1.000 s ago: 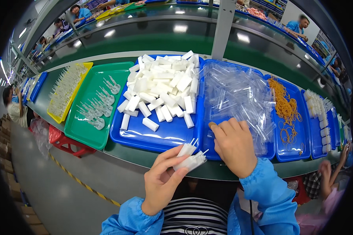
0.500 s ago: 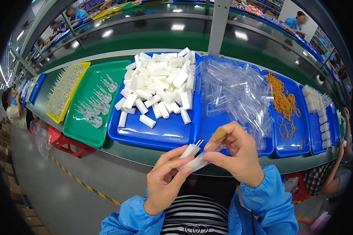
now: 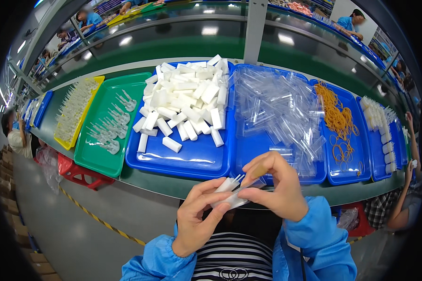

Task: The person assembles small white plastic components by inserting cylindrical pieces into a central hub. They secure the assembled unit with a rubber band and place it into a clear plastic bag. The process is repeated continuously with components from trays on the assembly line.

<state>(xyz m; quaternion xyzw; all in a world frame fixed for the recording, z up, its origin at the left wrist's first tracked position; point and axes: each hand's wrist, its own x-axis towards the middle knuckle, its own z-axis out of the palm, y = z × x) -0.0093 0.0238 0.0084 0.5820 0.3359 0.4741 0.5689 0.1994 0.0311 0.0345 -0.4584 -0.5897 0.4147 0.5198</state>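
Observation:
My left hand (image 3: 198, 219) is closed round a white foam piece (image 3: 227, 185) with thin pale prongs (image 3: 239, 178) sticking out at its upper end. A second white part (image 3: 232, 201) lies against it under my fingers, seemingly inside clear film. My right hand (image 3: 277, 189) pinches a clear plastic sleeve (image 3: 258, 183) by the edge, touching the held pieces. A tan finger cover (image 3: 259, 171) is on one of its fingertips. How far the sleeve reaches round the foam is hidden by my fingers. Both hands are just off the bench's near edge.
Along the bench stand a blue tray (image 3: 183, 166) of white foam pieces, another blue tray (image 3: 253, 152) of clear sleeves, and one (image 3: 335, 175) of orange rubber bands. Left are a green tray (image 3: 96, 164) and a yellow tray (image 3: 65, 143) with pronged parts. People work nearby.
My right hand has shifted slightly left and down, drawing the sleeve closer over the held pieces. My left hand keeps its grip almost unmoved. The view has shifted slightly.

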